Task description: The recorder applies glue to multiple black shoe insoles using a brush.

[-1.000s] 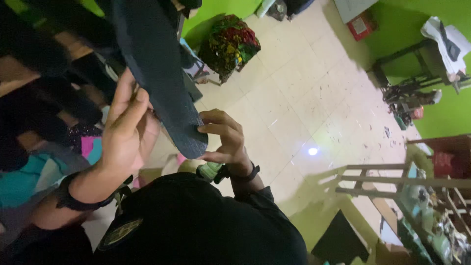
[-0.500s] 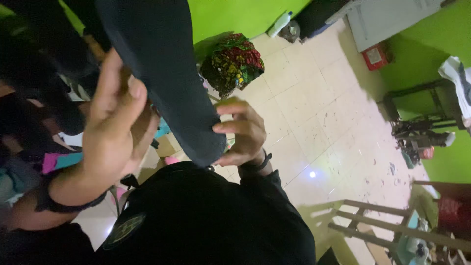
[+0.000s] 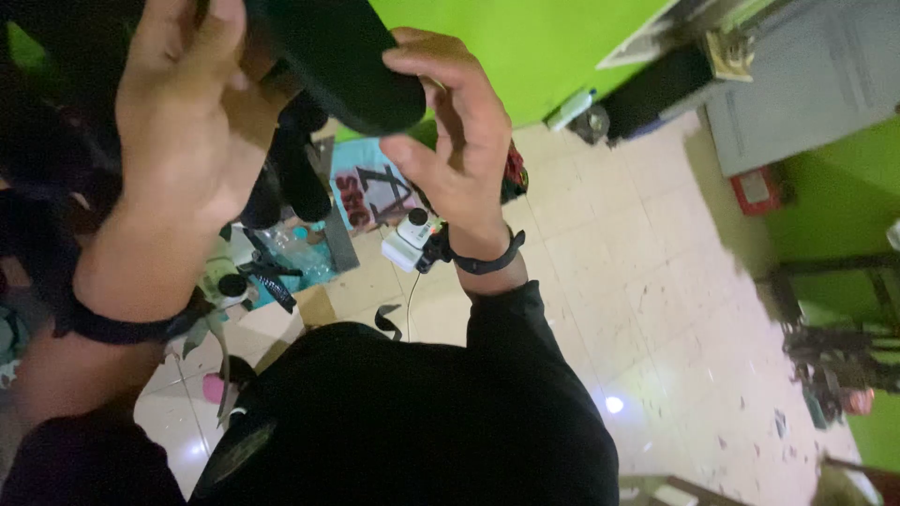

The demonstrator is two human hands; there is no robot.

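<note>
— Black and long, what is that thing up top?

— It's a dark padded piece (image 3: 342, 61). It slants down to the right. The 2 hands hold it: left hand (image 3: 187, 122) wraps its side, right hand (image 3: 459, 141) cups its rounded end, nearer the tip.

Black long-sleeved top (image 3: 422, 422) covers the torso; the right sleeve (image 3: 525, 347) ends below the wrist. Each wrist carries a black band: left band (image 3: 117, 328), right band (image 3: 483, 264). A pale oval badge (image 3: 234, 452) marks the chest.
</note>
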